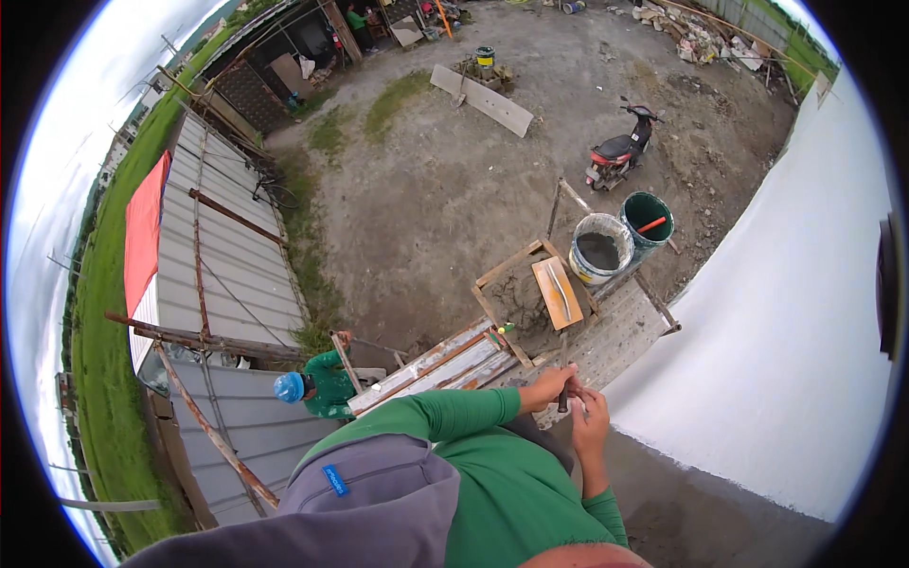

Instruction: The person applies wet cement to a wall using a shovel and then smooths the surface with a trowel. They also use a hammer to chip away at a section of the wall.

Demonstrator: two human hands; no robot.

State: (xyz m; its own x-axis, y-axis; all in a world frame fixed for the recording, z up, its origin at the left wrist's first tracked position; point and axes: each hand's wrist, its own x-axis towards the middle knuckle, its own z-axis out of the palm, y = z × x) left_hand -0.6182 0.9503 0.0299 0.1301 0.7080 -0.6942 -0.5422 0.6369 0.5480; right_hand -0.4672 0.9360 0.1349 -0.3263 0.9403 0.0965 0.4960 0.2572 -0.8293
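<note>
My left hand [550, 385] is closed on a narrow dark tool [565, 396] held above the scaffold platform [617, 322]. My right hand [590, 424] is beside it, fingers bent at the tool's lower end; what they grip is too small to make out. Just beyond stands a wooden-sided box [514, 297] of grey mortar with an orange board float [548, 287] lying on top, its pale handle upward. A bucket of grey mix [598, 253] and a dark green bucket [653, 206] with an orange-handled item stand behind the box.
A co-worker in a blue hard hat [291, 387] is below left by the scaffold frame [346, 363]. A white wall [776, 341] rises at my right, a corrugated metal fence [232, 246] at left. In the yard are a parked scooter [615, 154] and a long board [483, 99].
</note>
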